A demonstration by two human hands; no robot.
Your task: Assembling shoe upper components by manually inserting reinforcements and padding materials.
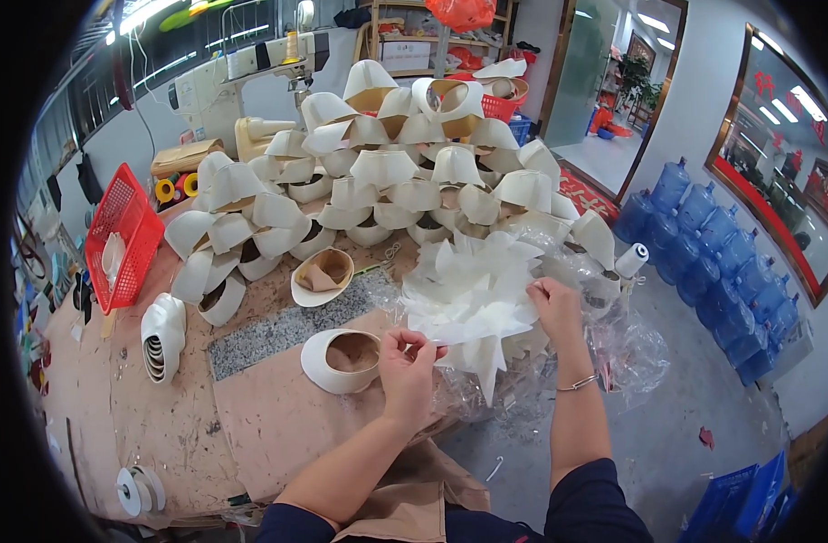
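My left hand (pixel 408 373) is closed in a pinch on the near left corner of a thin white sheet piece (pixel 482 331). At its right edge my right hand (pixel 556 309) is closed too, fingertips pressed together on the piece. Under and behind it lies a heap of similar white cut pieces (pixel 468 276), partly on clear plastic wrap. Just left of my left hand rests a cream shoe upper (pixel 320 366) with a tan lining. Another cream upper (pixel 301 291), with a folded tan piece inside, sits farther back.
Many cream uppers (pixel 382 169) are piled across the table's back. At left stand a red basket (pixel 129 231) and a nested white stack (pixel 167 326). A thread cone (pixel 632 261) is at right, a sewing machine (pixel 242 86) behind. Blue water bottles (pixel 704 253) line the right wall.
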